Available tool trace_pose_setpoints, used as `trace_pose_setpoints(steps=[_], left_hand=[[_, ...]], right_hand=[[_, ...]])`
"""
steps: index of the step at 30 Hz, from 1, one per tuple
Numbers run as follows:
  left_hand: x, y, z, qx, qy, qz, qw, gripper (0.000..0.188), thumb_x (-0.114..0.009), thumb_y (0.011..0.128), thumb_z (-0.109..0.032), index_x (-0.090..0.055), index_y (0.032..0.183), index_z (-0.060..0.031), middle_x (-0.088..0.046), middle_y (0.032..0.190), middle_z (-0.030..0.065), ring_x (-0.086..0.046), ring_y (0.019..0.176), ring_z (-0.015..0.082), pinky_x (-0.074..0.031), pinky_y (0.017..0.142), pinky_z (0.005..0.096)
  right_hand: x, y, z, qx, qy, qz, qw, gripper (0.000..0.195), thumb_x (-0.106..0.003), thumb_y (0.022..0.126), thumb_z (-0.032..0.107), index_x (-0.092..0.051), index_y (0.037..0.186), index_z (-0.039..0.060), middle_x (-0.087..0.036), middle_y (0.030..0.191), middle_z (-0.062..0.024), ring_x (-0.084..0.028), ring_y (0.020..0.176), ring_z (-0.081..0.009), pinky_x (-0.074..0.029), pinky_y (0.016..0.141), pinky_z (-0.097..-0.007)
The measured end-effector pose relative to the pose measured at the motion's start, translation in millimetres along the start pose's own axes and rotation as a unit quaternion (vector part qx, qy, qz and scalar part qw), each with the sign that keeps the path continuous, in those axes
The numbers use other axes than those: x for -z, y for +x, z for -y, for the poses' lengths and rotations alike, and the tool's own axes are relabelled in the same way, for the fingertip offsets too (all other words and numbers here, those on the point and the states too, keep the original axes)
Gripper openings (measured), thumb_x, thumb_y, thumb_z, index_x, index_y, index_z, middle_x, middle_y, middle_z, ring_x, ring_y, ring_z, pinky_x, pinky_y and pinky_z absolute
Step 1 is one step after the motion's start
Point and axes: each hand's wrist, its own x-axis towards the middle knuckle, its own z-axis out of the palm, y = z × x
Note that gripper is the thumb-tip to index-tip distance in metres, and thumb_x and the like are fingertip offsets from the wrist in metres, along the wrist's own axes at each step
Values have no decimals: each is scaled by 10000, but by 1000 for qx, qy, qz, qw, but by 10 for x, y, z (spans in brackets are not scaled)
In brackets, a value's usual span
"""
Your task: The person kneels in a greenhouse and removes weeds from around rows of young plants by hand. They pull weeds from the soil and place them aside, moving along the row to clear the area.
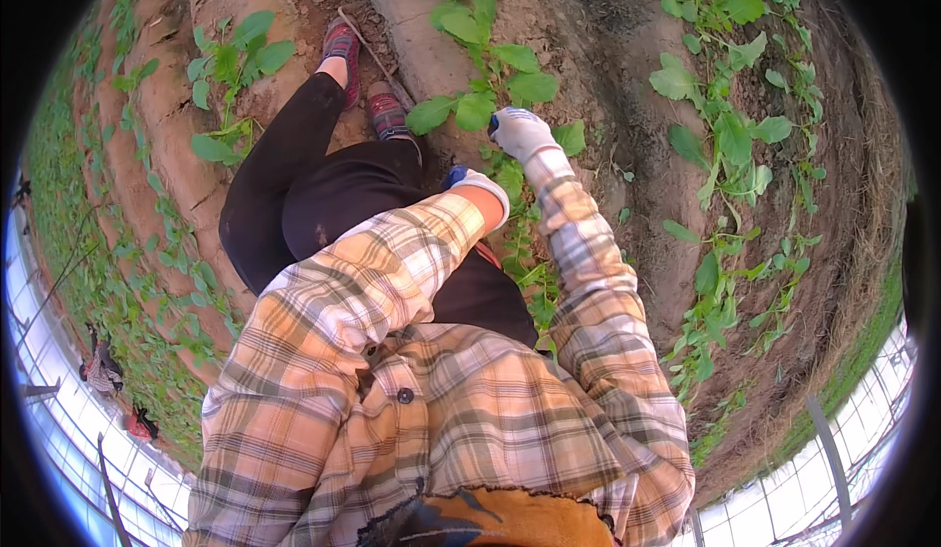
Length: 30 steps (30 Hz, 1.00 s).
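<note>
My right hand (pixel 523 133), in a white work glove with blue on its fingers, reaches to a row of leafy green seedlings (pixel 533 85). Its fingers are curled beside the lower leaves, and whether a stem lies inside them is hidden. Nearer my lap is my left hand (pixel 474 181), in the same kind of glove. The wrist and cuff hide most of its fingers, so what it holds cannot be seen. Just to its right, more jagged leaves (pixel 518 242) grow beside my thigh.
My legs in black trousers (pixel 353 179) fold over the soil, with plaid shoes (pixel 342 54) by a thin stick (pixel 375 54). Another plant row (pixel 731 135) runs along the right, and a plant clump (pixel 235 62) stands left. People (pixel 103 367) are at the far left edge.
</note>
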Motion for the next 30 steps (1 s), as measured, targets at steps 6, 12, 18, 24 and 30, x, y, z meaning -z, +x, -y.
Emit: trace_pose_setpoints(steps=[6, 12, 18, 24, 30], left_hand=[[-391, 534, 158, 61, 67, 84, 992, 380, -746, 694, -233, -690, 1067, -188, -657, 1063, 23, -631, 967, 236, -475, 681, 479], [-309, 523, 56, 83, 57, 71, 992, 410, -773, 666, -236, -690, 1066, -195, -658, 1059, 14, -630, 965, 229, -475, 691, 482], [-86, 300, -86, 171, -79, 35, 982, 325, -607, 818, -210, -648, 1141, -222, -620, 1116, 5, -578, 1033, 284, -417, 818, 579], [-74, 331, -100, 119, 15, 91, 989, 332, -594, 829, -203, -636, 1158, -196, -619, 1113, 12, -570, 1041, 301, -405, 818, 619], [-329, 544, 11, 142, 19, 63, 988, 401, -740, 702, -276, -673, 1096, -247, -631, 1116, -4, -597, 1022, 222, -455, 707, 492]], right_hand=[[-313, 380, 200, -112, -130, 125, 977, 284, -645, 788, 266, -669, 1057, 178, -644, 1105, -53, -617, 1015, -267, -503, 768, -467], [-537, 562, 153, -204, -135, 175, 954, 275, -645, 803, 253, -667, 1076, 231, -639, 1120, 6, -613, 1022, -227, -492, 764, -469], [-279, 318, -131, -174, -40, 89, 980, 236, -616, 807, 219, -674, 1017, 128, -660, 1055, -70, -634, 974, -267, -511, 768, -425], [-142, -124, -295, -88, 2, -45, 995, 299, -629, 788, 344, -674, 923, 81, -652, 966, -150, -619, 935, -322, -507, 774, -410], [-276, 88, 89, -122, -69, 71, 988, 260, -635, 791, 258, -684, 1020, 146, -660, 1057, -79, -630, 988, -276, -513, 780, -420]])
